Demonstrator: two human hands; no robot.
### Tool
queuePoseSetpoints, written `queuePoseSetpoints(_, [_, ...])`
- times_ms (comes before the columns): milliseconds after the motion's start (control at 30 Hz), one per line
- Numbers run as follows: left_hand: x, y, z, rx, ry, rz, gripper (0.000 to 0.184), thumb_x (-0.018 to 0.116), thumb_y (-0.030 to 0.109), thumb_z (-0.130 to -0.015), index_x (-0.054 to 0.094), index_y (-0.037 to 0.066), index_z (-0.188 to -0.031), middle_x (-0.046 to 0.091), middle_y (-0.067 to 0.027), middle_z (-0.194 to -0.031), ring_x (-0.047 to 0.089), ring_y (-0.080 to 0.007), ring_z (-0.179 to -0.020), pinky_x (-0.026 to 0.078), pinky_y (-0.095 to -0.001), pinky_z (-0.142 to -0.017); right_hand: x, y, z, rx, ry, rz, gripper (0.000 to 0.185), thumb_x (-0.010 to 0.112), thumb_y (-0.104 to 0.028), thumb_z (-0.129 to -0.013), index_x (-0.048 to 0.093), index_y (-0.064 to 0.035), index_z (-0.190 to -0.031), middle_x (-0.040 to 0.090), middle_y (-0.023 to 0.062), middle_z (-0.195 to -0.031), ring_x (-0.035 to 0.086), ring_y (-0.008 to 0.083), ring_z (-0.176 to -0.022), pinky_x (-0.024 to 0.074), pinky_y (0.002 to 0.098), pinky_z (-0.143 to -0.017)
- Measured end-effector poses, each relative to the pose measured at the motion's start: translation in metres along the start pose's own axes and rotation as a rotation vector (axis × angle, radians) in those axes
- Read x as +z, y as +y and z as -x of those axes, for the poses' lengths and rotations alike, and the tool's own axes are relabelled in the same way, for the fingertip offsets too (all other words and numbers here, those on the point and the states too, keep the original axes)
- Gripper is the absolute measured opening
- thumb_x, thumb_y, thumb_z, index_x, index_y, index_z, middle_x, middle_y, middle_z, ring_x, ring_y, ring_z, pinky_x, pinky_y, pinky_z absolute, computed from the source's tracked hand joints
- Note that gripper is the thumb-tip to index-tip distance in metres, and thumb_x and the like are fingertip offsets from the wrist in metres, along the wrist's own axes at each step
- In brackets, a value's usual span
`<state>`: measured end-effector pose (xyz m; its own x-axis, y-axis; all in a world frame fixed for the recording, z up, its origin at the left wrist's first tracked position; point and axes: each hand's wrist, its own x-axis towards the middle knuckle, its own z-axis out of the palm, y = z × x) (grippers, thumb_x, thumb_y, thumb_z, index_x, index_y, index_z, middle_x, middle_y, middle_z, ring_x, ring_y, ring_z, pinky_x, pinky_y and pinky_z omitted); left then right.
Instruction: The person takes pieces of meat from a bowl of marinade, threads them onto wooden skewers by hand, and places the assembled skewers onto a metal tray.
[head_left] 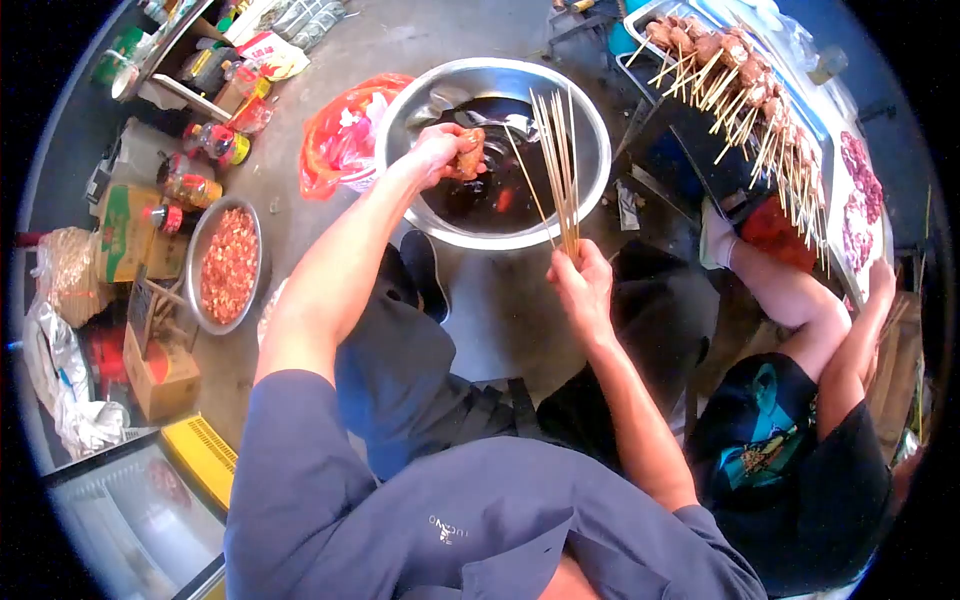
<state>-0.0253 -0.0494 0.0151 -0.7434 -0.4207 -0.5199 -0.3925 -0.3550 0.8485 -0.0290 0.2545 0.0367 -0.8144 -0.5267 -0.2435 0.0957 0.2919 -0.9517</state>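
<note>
Over the left part of a large metal basin [597, 180], my left hand [440, 158] is closed on a brownish piece of meat [468, 155]. Dark liquid [490, 205] lies in the basin below it. My right hand [583, 285], at the basin's near rim, grips a bundle of thin wooden skewers [560, 165] by their lower ends. The skewers point up and away across the basin, and one leans apart to the left. No meat shows on them.
A red plastic bag [325, 150] touches the basin's left side. Farther left are a bowl of chopped red food [230, 265], bottles [215, 143] and boxes [160, 375]. Skewered meat [740, 75] lies on a table at right, beside a seated person [800, 450].
</note>
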Motion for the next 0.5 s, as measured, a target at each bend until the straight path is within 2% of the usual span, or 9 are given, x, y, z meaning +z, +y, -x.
queuePoseSetpoints(100, [-0.003,-0.008,-0.011,-0.004,0.012,-0.105,0.019,0.056,0.009,-0.092,0.051,0.002,-0.109,0.062,-0.0171,-0.095,0.068,-0.0285,-0.074,0.058,-0.0387,-0.056,0.0,0.001,-0.003,0.0,0.005,-0.001,0.017,0.059,-0.017,-0.088,0.058,-0.001,-0.09,0.061,0.0035,-0.067,0.055,0.0104,-0.061,0.0446,0.0279,-0.057])
queuePoseSetpoints(300, [-0.004,-0.027,-0.031,-0.043,0.01,-0.237,0.014,0.06,0.011,-0.089,0.055,0.003,-0.1,0.063,-0.0111,-0.08,0.067,-0.0239,-0.066,0.055,-0.0338,-0.048,-0.002,0.001,-0.004,0.033,0.009,-0.016,0.015,0.058,-0.017,-0.089,0.058,-0.0013,-0.09,0.059,0.0021,-0.067,0.054,0.0093,-0.061,0.0446,0.0274,-0.057])
queuePoseSetpoints(367, [-0.01,-0.038,-0.046,-0.044,-0.023,-0.278,0.015,0.064,0.011,-0.086,0.057,0.003,-0.097,0.063,-0.01,-0.078,0.065,-0.0204,-0.06,0.051,-0.0315,-0.045,-0.002,0.001,-0.006,0.027,0.016,-0.009,0.015,0.058,-0.016,-0.09,0.057,-0.0015,-0.089,0.059,0.0017,-0.066,0.054,0.0092,-0.061,0.0445,0.0272,-0.057])
queuePoseSetpoints(400, [-0.007,-0.038,-0.045,-0.047,0.036,-0.366,0.018,0.067,0.013,-0.085,0.059,0.003,-0.096,0.063,-0.0087,-0.075,0.062,-0.0178,-0.056,0.049,-0.0298,-0.044,-0.002,-0.001,-0.005,0.03,0.02,-0.015,0.015,0.059,-0.016,-0.089,0.057,-0.0016,-0.089,0.058,0.0015,-0.066,0.053,0.009,-0.061,0.0441,0.027,-0.057])
queuePoseSetpoints(500, [-0.006,-0.034,-0.044,-0.046,0.023,-0.523,0.022,0.068,0.014,-0.084,0.059,0.002,-0.099,0.063,-0.0083,-0.073,0.061,-0.0173,-0.053,0.049,-0.0292,-0.044,-0.002,-0.001,-0.005,0.041,0.013,-0.025,0.015,0.059,-0.016,-0.089,0.057,-0.0015,-0.089,0.058,0.001,-0.066,0.052,0.0087,-0.061,0.0438,0.0267,-0.057])
